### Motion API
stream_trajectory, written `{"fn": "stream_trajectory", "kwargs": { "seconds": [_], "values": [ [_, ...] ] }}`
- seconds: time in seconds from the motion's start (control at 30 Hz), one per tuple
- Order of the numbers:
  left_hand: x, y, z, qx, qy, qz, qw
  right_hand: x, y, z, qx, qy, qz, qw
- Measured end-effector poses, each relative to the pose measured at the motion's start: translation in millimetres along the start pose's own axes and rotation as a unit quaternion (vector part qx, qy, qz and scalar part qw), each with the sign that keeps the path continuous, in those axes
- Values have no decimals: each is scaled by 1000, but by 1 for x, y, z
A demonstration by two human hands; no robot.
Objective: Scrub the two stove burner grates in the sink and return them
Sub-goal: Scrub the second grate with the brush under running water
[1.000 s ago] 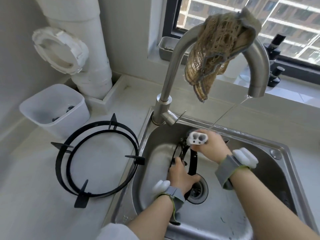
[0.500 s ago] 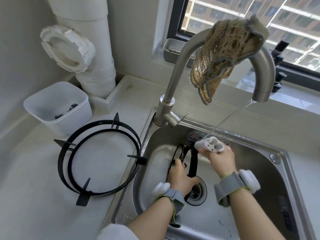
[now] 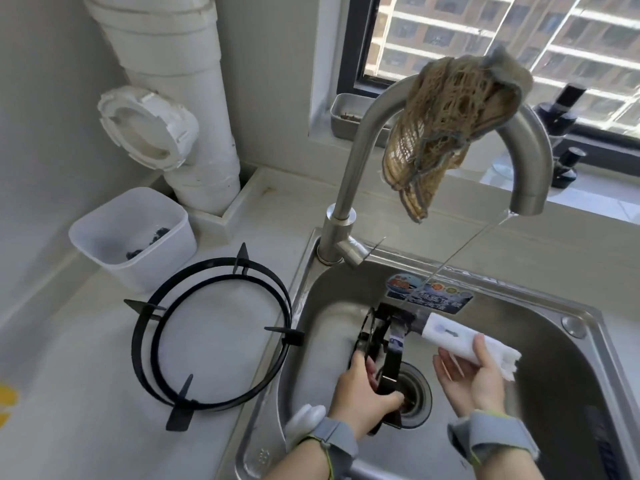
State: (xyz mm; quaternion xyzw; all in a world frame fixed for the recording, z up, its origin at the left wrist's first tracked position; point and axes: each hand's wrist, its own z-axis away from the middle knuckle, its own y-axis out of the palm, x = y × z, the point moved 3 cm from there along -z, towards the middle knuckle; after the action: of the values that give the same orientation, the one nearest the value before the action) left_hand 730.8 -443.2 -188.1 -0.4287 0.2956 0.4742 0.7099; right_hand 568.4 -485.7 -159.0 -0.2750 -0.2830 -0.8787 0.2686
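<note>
The left hand (image 3: 363, 400) reaches down into the basin with fingers and thumb curled round the lower rim of a black burner grate (image 3: 389, 355), which it holds standing on edge over the drain (image 3: 415, 393). At three o'clock from it, the right hand (image 3: 474, 379) lies palm up, its thumb clamping the white plastic handle of a scrub brush (image 3: 457, 339) against the palm while the other fingers stretch loosely. The brush points toward ten o'clock, and its dark bristle end meets the top of the upright grate. Both wrists wear grey fabric bands (image 3: 491, 434) with a white rounded pod

The sink (image 3: 540, 375) is brushed stainless steel with a round plug on its rim at two o'clock. A blue sticker (image 3: 429, 294) on its back wall carries writing too blurred to read. A thin water stream (image 3: 460, 247) slants down from the curved steel faucet (image 3: 360, 150), over which a tan open-weave net cloth (image 3: 450, 116) is draped

At nine o'clock of the sink, the second grate (image 3: 285, 337), a double black ring with pointed prongs, lies flat on the pale countertop (image 3: 69, 410). Beyond it, at eleven o'clock, stands a translucent plastic tub (image 3: 135, 237), near a white drainpipe (image 3: 180, 81)
</note>
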Motion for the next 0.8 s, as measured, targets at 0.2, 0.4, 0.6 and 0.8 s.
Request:
{"fn": "stream_trajectory", "kwargs": {
  "seconds": [0.2,0.4,0.6,0.8],
  "values": [
    [11,-1,6,38,-25,11,999,-9,20,-4,23,67,-29,997],
    [-22,-4,-22,23,-76,242,967,-11,29,1,64,47,61,995],
    [-39,-24,-51,4,-90,241,966,-7,28,9,127,35,58,990],
    [-58,-32,-54,-18,-31,47,998,-1,22,18,178,31,70,981]
  ]
}}
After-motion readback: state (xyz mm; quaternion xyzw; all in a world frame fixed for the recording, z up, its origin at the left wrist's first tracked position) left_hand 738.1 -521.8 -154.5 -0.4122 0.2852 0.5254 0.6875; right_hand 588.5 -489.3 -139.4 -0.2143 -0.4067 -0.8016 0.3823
